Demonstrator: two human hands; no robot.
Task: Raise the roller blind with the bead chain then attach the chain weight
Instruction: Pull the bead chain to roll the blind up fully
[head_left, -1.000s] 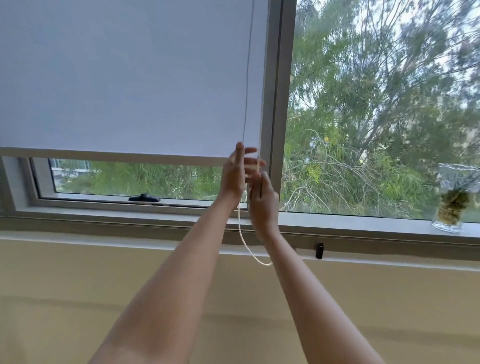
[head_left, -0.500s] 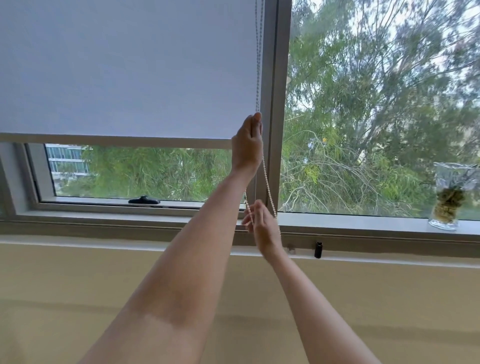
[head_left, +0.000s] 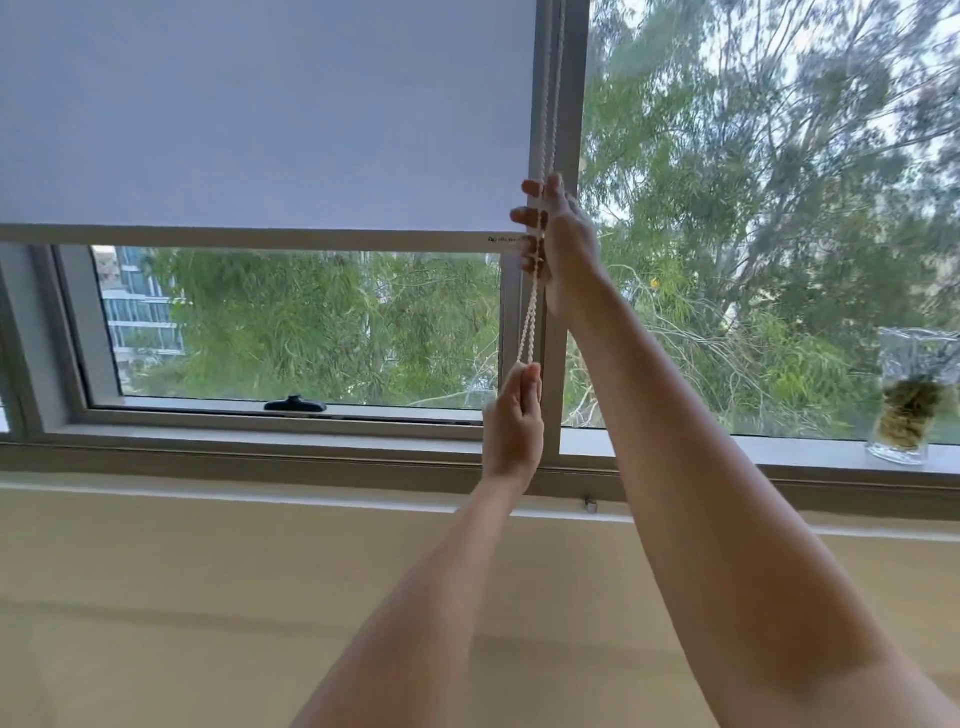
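Your right hand (head_left: 558, 234) is clamped high on the chain (head_left: 530, 322), left hand (head_left: 514, 415) pinching it low. Beads look light, slack, slippery; grip one strand only, hand over hand.

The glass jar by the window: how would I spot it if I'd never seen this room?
Follow the grey window sill to its far right end, under the uncovered pane. The glass jar stands there alone, clear-walled, with a clump of yellow-green plant matter inside, the only object resting on the sill.
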